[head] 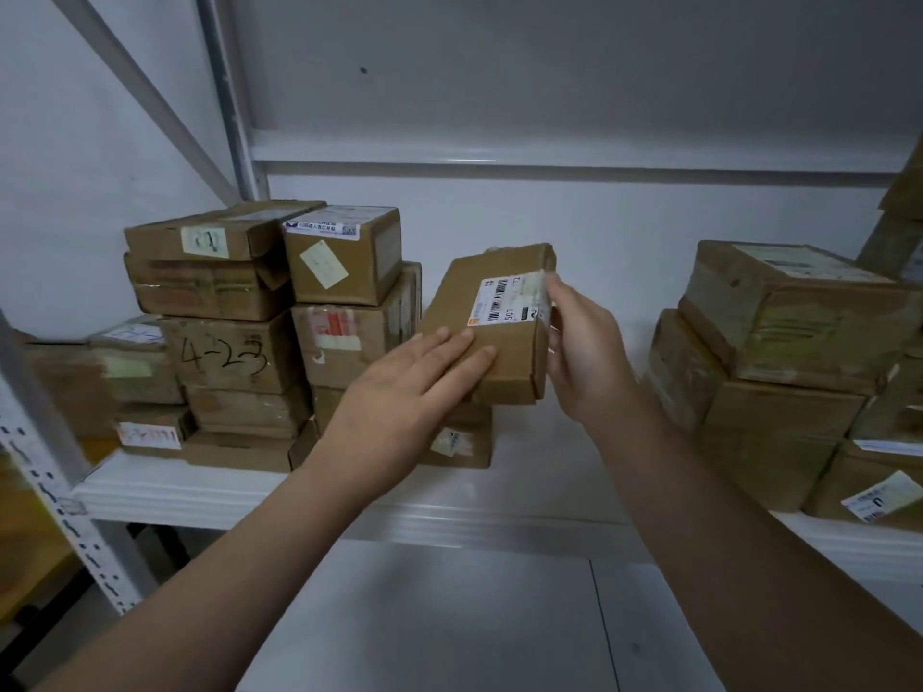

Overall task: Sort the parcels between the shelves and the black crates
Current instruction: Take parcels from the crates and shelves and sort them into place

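A flat brown cardboard parcel point(474, 297) with a white barcode label is tilted above the white shelf point(210, 496), resting over a low box point(462, 444). My right hand point(584, 357) grips its right end, thumb on the label. My left hand point(409, 397) lies flat on its lower left face, fingers spread. Left of it stands a stack of brown parcels point(259, 337), one marked "4-23". No black crate is in view.
Another stack of brown boxes point(779, 362) fills the right of the shelf. A grey perforated upright point(60, 511) stands at the left. The shelf has bare surface between the two stacks. A lower shelf board point(449, 616) lies below.
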